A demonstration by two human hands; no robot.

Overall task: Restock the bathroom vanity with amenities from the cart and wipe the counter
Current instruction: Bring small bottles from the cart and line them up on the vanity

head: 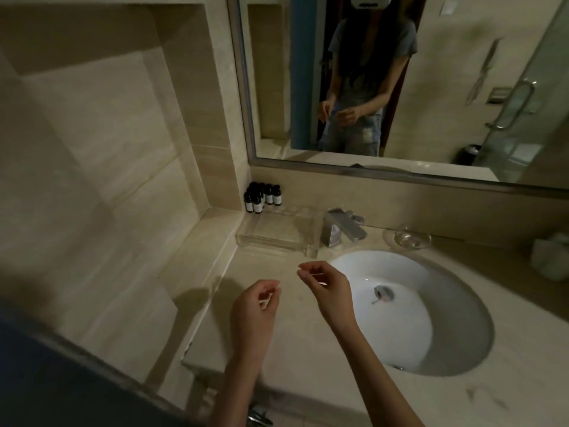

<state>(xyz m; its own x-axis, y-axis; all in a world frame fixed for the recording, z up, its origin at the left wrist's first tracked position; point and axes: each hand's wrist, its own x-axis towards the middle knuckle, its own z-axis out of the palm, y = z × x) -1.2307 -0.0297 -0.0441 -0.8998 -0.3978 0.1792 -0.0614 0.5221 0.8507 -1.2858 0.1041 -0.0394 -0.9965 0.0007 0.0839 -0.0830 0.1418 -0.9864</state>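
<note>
Vanity seen from above. The left hand (255, 306) is hovering over the bare table (286, 359), at 9 o'clock from the sink (455, 328). Its fingers (272, 288) are curling loosely, slightly apart, and holding nothing. The right hand (326, 288) is hovering at 1 o'clock from the left hand, over the sink's left rim. Its fingers (303, 271) are also curling loosely, with the thumb and forefinger tips lying close together and nothing showing between them. The hands are staying apart from each other.

The small dark bottles (263, 197), white-labelled, are standing upright in a tight cluster in the table's far left corner, at 10 o'clock from the sink and against the wall. A clear tray (246, 238) is sitting just in front of them, at 6 o'clock from the cluster. The chrome faucet (341, 228) is standing at 11 o'clock from the sink, just right of the tray. A glass dish (406, 237) is resting at 12 o'clock from the sink. The mirror (446, 97) above is reflecting the person's torso and both hands.
</note>
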